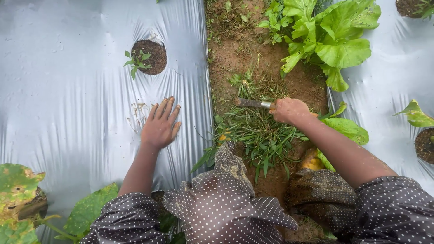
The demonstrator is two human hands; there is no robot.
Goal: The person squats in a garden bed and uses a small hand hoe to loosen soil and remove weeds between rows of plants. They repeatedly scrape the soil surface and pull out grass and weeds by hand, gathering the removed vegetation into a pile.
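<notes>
My right hand is closed around the handle of a small knife, whose rusty blade points left over a clump of grass weeds in the bare soil furrow. My left hand lies flat, fingers spread, on the silver plastic mulch sheet to the left of the furrow. It holds nothing. Both arms wear dark sleeves with white dots.
A round planting hole with a small seedling opens in the mulch above my left hand. A big leafy green plant overhangs the furrow's upper right. More mulch and planting holes lie right. Spotted leaves fill the lower left.
</notes>
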